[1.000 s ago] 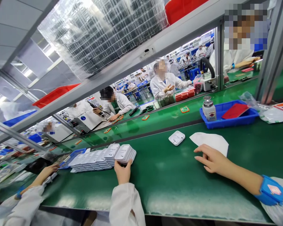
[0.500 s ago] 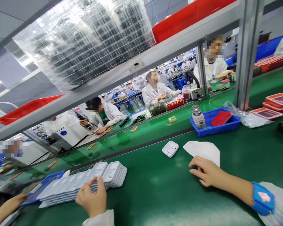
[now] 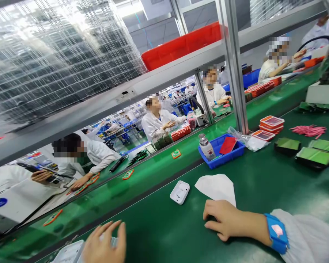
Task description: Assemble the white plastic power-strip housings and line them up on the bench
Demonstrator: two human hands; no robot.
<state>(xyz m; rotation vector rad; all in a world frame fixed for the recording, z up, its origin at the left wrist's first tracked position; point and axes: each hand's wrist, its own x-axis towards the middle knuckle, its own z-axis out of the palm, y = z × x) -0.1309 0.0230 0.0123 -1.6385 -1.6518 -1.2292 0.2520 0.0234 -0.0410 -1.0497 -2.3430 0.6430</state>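
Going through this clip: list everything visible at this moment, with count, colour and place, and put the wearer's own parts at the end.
white device: one, white, alone on the green mat
white cloth: one, white, beside the right hand
white parts stack: count unclear, white, bottom left edge
blue tray: one, blue, holds a bottle and a red card
bottle: one, white, silver cap, in the tray
red-rimmed trays: about three, right of the post
green pads: three, far right
co-workers: several, white coats, across the conveyor
wrist strap: one, blue, right wrist
left hand: open, over the stack
right hand: resting flat on the mat at the cloth's edge
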